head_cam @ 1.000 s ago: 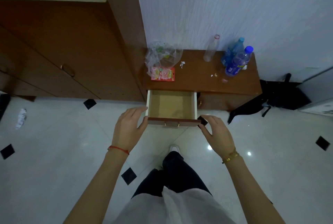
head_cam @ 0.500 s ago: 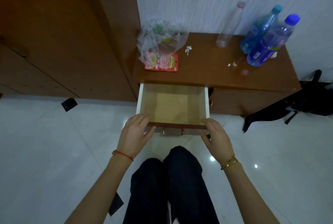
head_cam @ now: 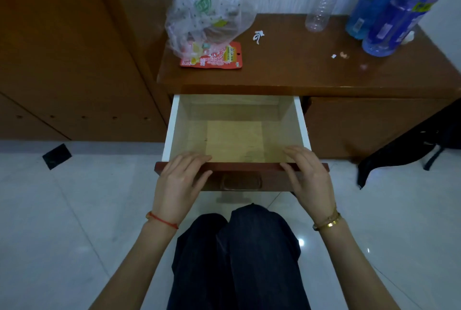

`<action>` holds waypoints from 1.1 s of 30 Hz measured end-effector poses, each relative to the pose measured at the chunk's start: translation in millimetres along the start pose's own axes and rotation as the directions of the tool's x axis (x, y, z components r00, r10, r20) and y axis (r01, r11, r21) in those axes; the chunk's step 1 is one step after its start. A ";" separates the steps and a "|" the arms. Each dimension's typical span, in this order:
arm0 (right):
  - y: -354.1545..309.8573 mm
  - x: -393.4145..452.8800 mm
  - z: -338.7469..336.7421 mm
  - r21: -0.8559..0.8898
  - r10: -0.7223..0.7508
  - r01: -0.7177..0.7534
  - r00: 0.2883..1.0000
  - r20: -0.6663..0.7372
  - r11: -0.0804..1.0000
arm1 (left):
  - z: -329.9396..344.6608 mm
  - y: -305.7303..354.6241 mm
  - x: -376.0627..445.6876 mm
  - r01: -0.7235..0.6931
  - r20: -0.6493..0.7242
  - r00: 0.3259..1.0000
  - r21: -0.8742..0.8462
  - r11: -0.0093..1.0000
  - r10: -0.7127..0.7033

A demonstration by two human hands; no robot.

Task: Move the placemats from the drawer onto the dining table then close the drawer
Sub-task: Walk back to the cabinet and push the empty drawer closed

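Observation:
The wooden drawer (head_cam: 171, 127) of a low brown cabinet (head_cam: 287, 72) stands pulled out in front of me. Its pale bottom holds only a flat yellowish rectangle (head_cam: 234, 140); I cannot tell whether that is a mat or a liner. My left hand (head_cam: 178, 185) lies flat on the left end of the dark red drawer front (head_cam: 242, 167), fingers over its top edge. My right hand (head_cam: 309, 180) rests the same way on the right end. The drawer's handle (head_cam: 240, 182) sits between both hands, untouched. No dining table is in view.
On the cabinet top are a clear plastic bag (head_cam: 204, 15), a red snack packet (head_cam: 217, 58), an empty clear bottle (head_cam: 320, 10) and two blue bottles (head_cam: 394, 18). A tall brown wardrobe (head_cam: 74, 60) stands left. A black bag (head_cam: 424, 140) lies right on the white floor. My knees (head_cam: 237, 247) are below the drawer.
My view has dropped lower and closer to the drawer. Both hands moved from beside the drawer front onto its top edge. The drawer is still open.

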State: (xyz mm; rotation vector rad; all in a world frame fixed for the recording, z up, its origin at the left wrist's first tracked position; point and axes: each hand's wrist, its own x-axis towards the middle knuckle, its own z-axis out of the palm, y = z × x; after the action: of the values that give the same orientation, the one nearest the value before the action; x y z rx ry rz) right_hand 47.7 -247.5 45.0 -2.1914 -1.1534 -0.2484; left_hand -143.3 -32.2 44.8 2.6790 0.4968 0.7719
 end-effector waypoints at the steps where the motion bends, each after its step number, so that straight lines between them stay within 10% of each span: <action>1: 0.1 1.4 0.7 -0.003 -0.008 0.008 1.000 -0.012 1.000 | 1.2 -1.0 1.1 -0.003 -0.020 1.000 0.002 1.000 0.003; 26: 11.2 12.9 53.0 0.053 0.190 -0.192 0.981 0.032 0.980 | 48.9 -15.0 39.8 0.126 -0.189 0.973 -0.036 0.991 -0.130; 33: 19.4 49.2 49.6 0.033 0.190 -0.195 0.976 0.110 0.980 | 62.8 -44.3 55.3 0.121 0.009 0.993 -0.053 0.991 -0.120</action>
State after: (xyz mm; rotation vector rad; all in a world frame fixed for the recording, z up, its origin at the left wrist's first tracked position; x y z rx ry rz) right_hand 86.4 -191.8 19.3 -2.2813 -0.9831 -0.0238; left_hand -75.0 17.6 2.1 2.5748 0.6215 0.7320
